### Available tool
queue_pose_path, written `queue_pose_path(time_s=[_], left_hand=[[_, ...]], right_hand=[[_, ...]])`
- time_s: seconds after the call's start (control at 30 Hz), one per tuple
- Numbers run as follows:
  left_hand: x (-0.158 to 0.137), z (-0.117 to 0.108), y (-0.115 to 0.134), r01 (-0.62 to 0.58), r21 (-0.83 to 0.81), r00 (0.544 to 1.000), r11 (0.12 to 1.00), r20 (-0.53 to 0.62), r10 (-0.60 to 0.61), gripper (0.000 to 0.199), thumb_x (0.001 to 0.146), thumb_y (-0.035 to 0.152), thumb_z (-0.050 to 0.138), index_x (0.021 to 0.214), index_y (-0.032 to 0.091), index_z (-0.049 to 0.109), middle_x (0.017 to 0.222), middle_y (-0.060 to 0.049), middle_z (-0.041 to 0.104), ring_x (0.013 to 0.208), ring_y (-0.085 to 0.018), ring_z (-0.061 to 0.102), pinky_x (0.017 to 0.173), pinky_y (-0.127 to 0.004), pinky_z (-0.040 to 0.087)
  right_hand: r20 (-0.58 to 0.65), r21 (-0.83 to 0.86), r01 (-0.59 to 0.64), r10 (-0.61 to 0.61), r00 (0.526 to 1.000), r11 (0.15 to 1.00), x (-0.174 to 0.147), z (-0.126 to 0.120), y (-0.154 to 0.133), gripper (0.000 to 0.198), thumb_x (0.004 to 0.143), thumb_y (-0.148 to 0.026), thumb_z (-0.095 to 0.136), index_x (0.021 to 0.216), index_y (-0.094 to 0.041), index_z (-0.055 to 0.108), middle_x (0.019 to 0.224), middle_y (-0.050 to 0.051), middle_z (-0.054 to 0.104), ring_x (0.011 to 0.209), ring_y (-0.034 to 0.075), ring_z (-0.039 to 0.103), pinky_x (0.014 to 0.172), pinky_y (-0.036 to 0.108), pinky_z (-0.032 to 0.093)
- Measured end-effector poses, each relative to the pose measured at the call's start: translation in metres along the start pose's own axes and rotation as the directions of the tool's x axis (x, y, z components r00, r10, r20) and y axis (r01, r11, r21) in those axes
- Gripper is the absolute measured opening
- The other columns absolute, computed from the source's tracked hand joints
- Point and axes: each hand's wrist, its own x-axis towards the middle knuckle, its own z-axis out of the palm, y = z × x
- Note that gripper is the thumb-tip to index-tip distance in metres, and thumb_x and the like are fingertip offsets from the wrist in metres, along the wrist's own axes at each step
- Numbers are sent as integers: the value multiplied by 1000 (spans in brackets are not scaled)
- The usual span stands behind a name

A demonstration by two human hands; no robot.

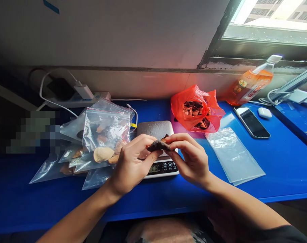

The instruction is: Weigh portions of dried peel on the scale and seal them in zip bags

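A dark brown, curled piece of dried peel [158, 145] with a pebbled skin is held in the air between both hands. My left hand [134, 158] pinches its left end between thumb and fingers. At the right end, the fingertips and thumb of my right hand [191, 158] are closed on it. Directly below sits a kitchen scale [155, 127] with a metal plate, partly covered by my hands; its display seems to read zero. Behind it to the right, an open red plastic bag [180, 113] holds several brown pieces of similar peel [194, 109].
Clear zip bags [107, 130] with pale and brown pieces are piled on the left. Flat plastic bags [235, 157] lie right of the scale. Farther right are a phone [252, 122], an earphone case [264, 113] and a drink bottle [253, 84]. A power strip [102, 97] runs along the wall.
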Motion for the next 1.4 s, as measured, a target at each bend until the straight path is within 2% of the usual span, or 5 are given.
queue_pose_path(time_s=[0.43,0.57,0.67,0.8,1.4], left_hand=[[-1,1,-1,-25,-57,999,998,-27,23,11,85,13,69,91,22,69,91,-1,71,86,-15,67,79,-26,53],[1,4,-1,131,-276,991,952,-3,-137,3,86,24,71,87,21,70,87,-2,69,81,-16,67,75,-28,56],[4,6,-1,285,-455,956,843,69,-286,20,81,38,76,84,19,69,84,-3,67,77,-17,67,72,-30,59],[5,8,-2,347,-531,931,773,97,-351,25,77,40,79,83,19,68,89,-3,64,84,-19,67,76,-32,59],[7,5,3,358,-487,932,796,142,-332,29,75,43,81,77,17,67,78,-1,62,72,-14,61,69,-28,55]], right_hand=[[-10,-10,19,-19,1000,1000,0,0,-2,18,86,-6,59,92,-23,64,104,10,69,96,21,70,83,37,60],[-27,1,8,-8,1000,1000,1,0,-3,19,86,-9,60,96,-24,67,104,10,71,97,21,70,84,37,60],[-28,16,-9,9,1000,1000,3,0,-5,22,86,-9,60,100,-24,68,102,9,70,96,20,69,84,36,59],[-33,59,-25,27,999,998,3,0,-6,20,87,-8,60,95,-24,69,97,8,67,93,19,67,82,34,59],[-23,134,-61,64,998,989,0,0,-6,16,88,-9,61,90,-24,67,95,6,63,92,18,65,83,34,56]])
